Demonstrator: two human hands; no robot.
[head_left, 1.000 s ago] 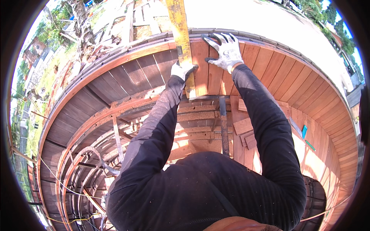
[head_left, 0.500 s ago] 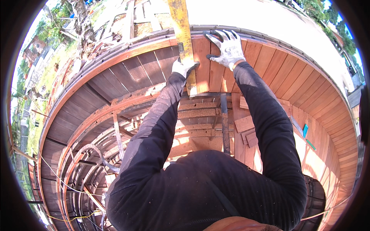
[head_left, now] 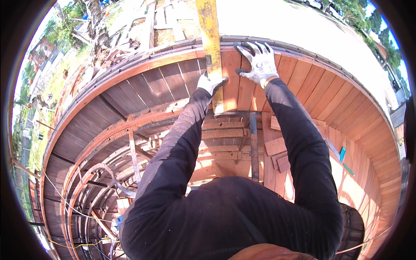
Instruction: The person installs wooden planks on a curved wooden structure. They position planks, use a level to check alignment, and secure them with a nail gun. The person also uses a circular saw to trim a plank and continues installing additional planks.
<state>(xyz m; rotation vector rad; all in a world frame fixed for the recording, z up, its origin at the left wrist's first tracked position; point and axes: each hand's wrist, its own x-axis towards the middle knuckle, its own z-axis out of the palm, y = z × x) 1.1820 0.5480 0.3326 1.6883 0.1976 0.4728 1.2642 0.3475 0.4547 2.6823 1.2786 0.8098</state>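
A long yellow spirit level (head_left: 209, 32) lies across the curved bench of planks, its far end jutting past the outer rim. My left hand (head_left: 211, 83), in a white and dark work glove, grips it near its lower end. Beside it on the right, my gloved right hand (head_left: 260, 65) rests with fingers spread on the reddish planks (head_left: 247, 89), fingertips at the rim. Darker, weathered planks (head_left: 154, 82) with gaps between them continue left of the level.
Below the bench stand a dark metal post (head_left: 254, 147) and curved wooden ribs (head_left: 216, 134). Loose wood pieces (head_left: 277, 147) lie right of the post, with a teal object (head_left: 342, 154) farther right. A bent grey hose or bar (head_left: 110, 171) and a yellow cord (head_left: 82, 246) are at left.
The whole view has shifted slightly, so the scene sits a little lower. Both hands and the level keep about the same places on the planks.
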